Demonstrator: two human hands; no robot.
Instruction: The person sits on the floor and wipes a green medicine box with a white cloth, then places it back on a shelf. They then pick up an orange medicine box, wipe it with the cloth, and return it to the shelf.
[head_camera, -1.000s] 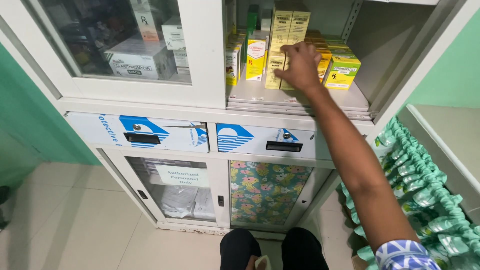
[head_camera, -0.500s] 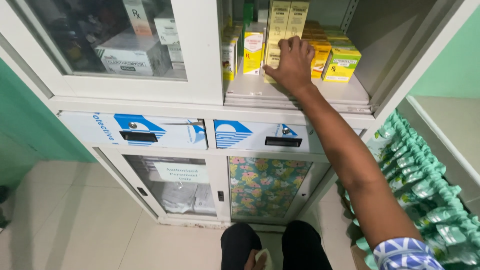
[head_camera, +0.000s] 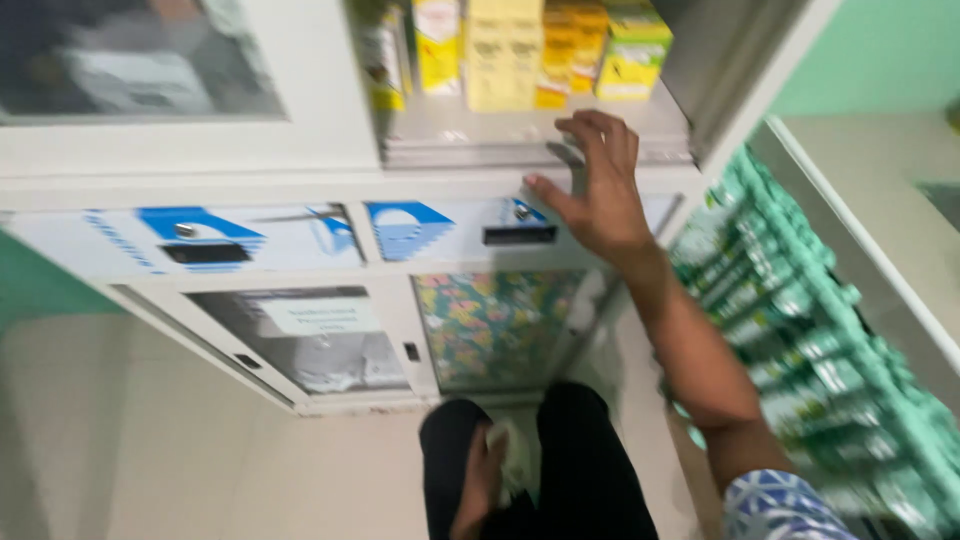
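We see the right hand spread wide and holding nothing, fingertips at the front edge of the cabinet shelf. The yellow boxes stand upright on that shelf just above, tall and narrow, long axis vertical, faces toward us, blurred. The left hand grips a small pale cloth by the knees.

Floral lower cabinet door, green ruffled curtain beside.
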